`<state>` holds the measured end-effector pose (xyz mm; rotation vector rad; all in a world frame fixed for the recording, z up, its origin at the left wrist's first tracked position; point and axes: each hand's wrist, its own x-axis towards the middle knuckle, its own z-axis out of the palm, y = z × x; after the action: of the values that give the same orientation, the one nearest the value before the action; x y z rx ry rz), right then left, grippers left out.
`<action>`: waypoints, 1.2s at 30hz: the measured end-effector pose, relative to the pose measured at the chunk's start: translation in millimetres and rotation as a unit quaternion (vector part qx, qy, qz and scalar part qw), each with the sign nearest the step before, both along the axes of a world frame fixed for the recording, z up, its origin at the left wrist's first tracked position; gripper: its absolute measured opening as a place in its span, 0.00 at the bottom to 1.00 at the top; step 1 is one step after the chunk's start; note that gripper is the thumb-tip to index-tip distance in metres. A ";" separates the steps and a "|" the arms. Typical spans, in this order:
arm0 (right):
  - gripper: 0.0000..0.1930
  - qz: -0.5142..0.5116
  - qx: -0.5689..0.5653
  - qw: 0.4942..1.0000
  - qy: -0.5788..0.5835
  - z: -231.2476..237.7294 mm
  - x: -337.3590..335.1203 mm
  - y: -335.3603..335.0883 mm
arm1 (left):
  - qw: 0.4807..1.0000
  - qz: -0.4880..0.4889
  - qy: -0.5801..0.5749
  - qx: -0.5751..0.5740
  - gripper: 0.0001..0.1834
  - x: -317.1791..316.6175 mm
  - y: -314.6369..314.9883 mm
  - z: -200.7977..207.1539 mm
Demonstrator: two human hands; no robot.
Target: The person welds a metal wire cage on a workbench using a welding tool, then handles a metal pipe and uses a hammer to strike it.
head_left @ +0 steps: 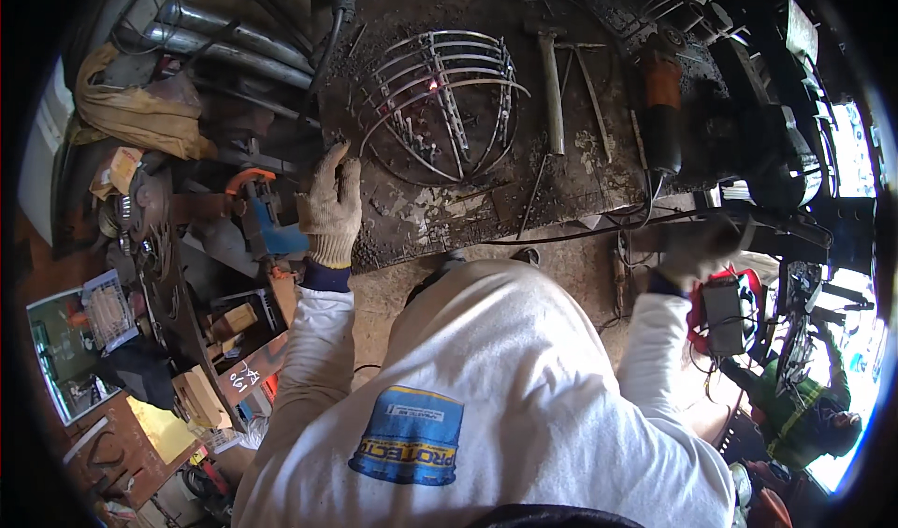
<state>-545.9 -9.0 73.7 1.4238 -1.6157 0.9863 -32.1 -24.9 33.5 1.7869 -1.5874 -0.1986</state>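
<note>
A cage-like frame of curved metal rods [451, 128] lies on the dark metal worktable [440, 219]. One joint near its middle glows orange. My left hand [332, 201], in a cream knit glove, is at the table's near left edge, short of the frame and not touching it. Its fingers are apart and nothing shows between them. My right hand [700, 247] is off the table's near right side, dark and smeared by motion. Whether it grips anything is hidden by the blur. A black cable [580, 234] runs beside it.
A hammer [554, 88], thin metal rods [594, 102] and an orange-and-black angle grinder [662, 107] lie right of the frame. At left are a blue vice [276, 229] and metal pipes [234, 42]. A red-and-black machine [725, 313] and a person in green [800, 397] are at right.
</note>
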 end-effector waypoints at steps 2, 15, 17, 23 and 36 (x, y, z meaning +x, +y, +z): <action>0.28 0.138 0.167 0.965 -0.151 2.9 62.6 -7.8 | 0.999 -0.021 -0.014 -0.023 0.17 -0.6 -6.0 -0.2; 0.23 0.108 0.439 0.892 -0.009 16.8 120.9 -135.3 | 0.997 -0.029 -0.041 -0.050 0.14 -5.0 -20.3 -3.1; 0.20 0.087 0.394 0.913 0.055 15.8 118.5 -139.1 | 0.993 -0.031 -0.069 -0.091 0.12 -8.3 -23.2 0.5; 0.19 0.303 0.447 0.836 -0.092 -15.5 153.8 -133.5 | 0.995 -0.013 -0.076 -0.061 0.12 -10.5 -24.4 2.0; 0.13 0.283 0.485 0.825 -0.059 -13.5 171.2 -142.5 | 0.978 -0.025 -0.194 -0.070 0.08 -12.1 -27.7 5.5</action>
<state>-374.7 -151.5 60.1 2.6926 -1.9322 0.5105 -44.3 -52.6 39.0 1.7484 -1.8652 0.2490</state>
